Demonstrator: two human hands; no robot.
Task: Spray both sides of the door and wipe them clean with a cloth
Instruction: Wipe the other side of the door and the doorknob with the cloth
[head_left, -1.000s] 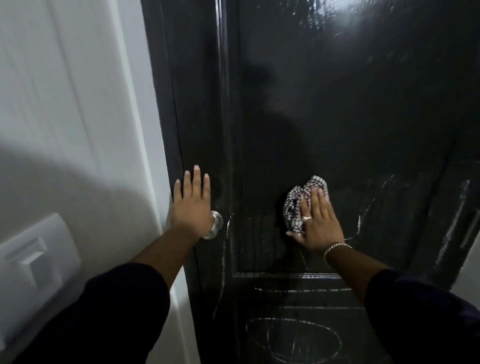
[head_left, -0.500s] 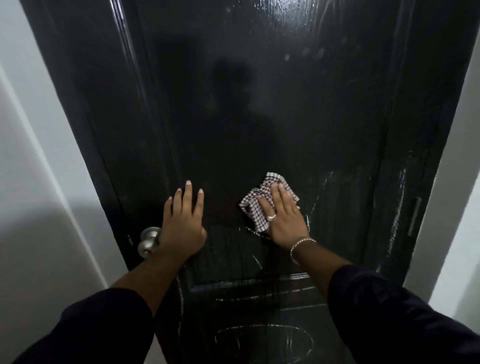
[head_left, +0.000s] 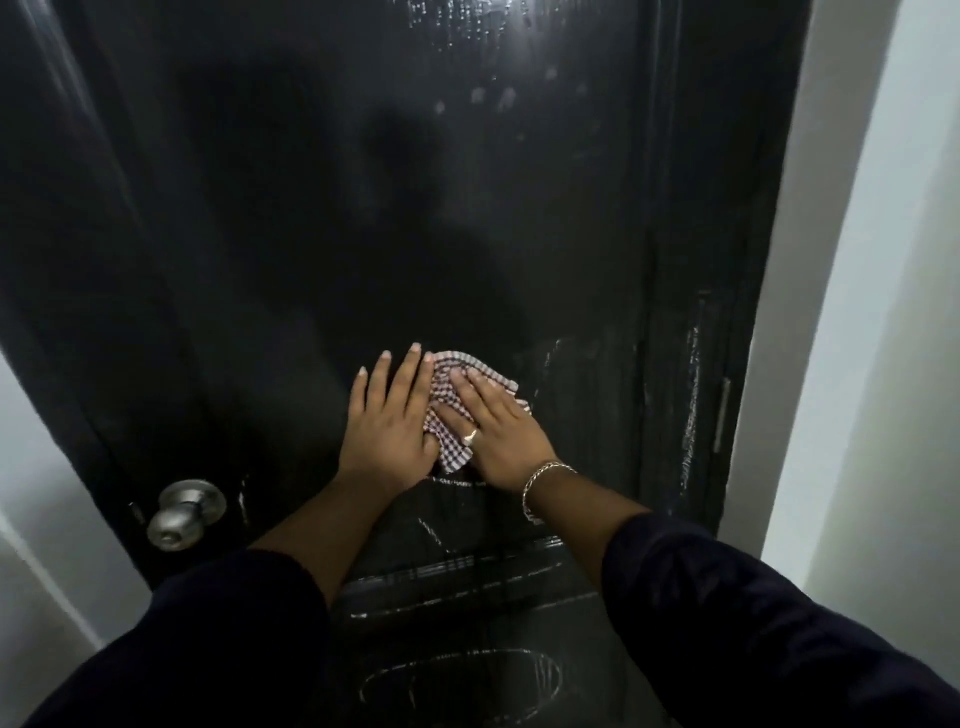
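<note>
We note the right hand, fingers straight and spread, pressing a crumpled checked cloth against the glossy black panelled door. Left hand lies flat just beside, fingers together. No writing legible.

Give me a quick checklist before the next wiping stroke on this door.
1. Checkered cloth flat against the glossy black door: ok.
2. Right hand pressing the cloth with straight fingers: ok.
3. Left hand flat on the door, touching the cloth's edge: ok.
4. Spray droplets left near the top: not ok, unwiped.
5. Streaks on the right-hand edge strip: not ok.
6. Round metal doorknob clear of both hands: ok.
7. Other side of the door: cannot tell.
</note>
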